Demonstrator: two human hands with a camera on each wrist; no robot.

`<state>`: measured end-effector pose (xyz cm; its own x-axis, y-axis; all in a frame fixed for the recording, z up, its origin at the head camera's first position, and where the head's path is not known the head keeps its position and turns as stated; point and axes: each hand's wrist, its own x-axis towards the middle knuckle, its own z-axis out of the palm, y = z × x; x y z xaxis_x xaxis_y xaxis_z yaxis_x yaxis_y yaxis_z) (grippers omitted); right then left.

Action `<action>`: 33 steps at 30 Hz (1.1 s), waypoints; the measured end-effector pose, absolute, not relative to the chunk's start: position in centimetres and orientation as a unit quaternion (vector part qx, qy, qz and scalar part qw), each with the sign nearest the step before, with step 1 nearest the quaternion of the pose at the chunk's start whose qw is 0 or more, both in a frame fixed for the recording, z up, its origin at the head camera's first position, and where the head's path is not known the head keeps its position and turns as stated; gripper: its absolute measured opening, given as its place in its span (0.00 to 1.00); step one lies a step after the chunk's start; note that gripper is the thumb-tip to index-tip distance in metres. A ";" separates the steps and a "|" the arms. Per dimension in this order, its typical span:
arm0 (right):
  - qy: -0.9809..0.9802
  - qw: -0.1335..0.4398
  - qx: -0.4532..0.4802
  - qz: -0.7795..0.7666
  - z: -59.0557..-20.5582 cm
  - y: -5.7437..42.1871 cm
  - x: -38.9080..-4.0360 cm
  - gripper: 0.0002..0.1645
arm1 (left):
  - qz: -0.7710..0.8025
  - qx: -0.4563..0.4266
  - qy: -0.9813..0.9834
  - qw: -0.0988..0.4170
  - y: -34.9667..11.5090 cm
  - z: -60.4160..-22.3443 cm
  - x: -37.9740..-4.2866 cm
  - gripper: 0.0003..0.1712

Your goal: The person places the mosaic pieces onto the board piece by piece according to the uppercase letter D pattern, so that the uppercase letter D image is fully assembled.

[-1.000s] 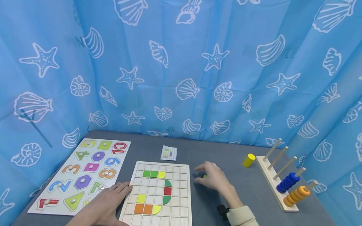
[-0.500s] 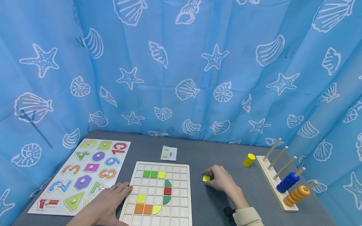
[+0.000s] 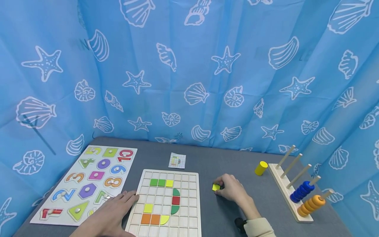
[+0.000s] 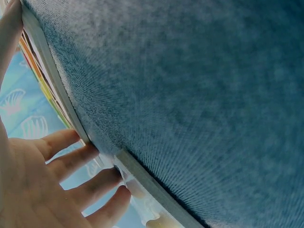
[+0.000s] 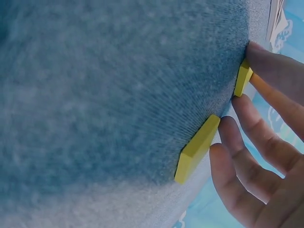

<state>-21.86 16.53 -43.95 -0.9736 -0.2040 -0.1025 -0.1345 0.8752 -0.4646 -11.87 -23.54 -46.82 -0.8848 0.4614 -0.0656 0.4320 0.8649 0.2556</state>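
In the head view, my right hand (image 3: 232,189) is at the table to the right of the wooden grid board (image 3: 193,179), pinching a small yellow square tile (image 3: 216,187) between thumb and fingertip. The right wrist view has this yellow tile (image 5: 243,78) at the cloth. A second yellow block (image 5: 197,149) lies there by the other fingers, hidden in the head view. My left hand (image 3: 112,214) rests along the board's left edge, fingers extended, thumb near its lower edge. Green, yellow, red and orange pieces sit in some of the board's squares.
Left of the board lies a number-and-shape knob puzzle (image 3: 66,179). A small pattern card (image 3: 177,160) is behind the board. To the right stand a yellow cylinder (image 3: 261,168) and a wooden peg rack (image 3: 284,184) with blue and orange rings. A blue shell-print curtain (image 3: 183,65) hangs behind.
My right hand has moved slightly right and down and its spread fingers have closed on the yellow tile. The left hand and the board have stayed in place.
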 end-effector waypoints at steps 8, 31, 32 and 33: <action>0.963 0.068 -0.093 -0.245 -44.1 16.5 -21.6 0.14 | 0.129 0.227 0.962 0.078 -23.6 -46.8 -11.9 0.70; 0.955 0.015 -0.160 -0.250 -42.4 12.5 -21.0 0.12 | 0.123 0.229 0.963 0.073 -23.6 -46.8 -11.9 0.70; 0.953 0.014 -0.168 -0.252 -42.3 12.1 -21.0 0.13 | 0.123 0.229 0.963 0.073 -23.6 -46.8 -11.9 0.70; 0.951 0.013 -0.178 -0.253 -42.1 11.8 -20.9 0.13 | 0.123 0.229 0.963 0.073 -23.6 -46.8 -11.9 0.70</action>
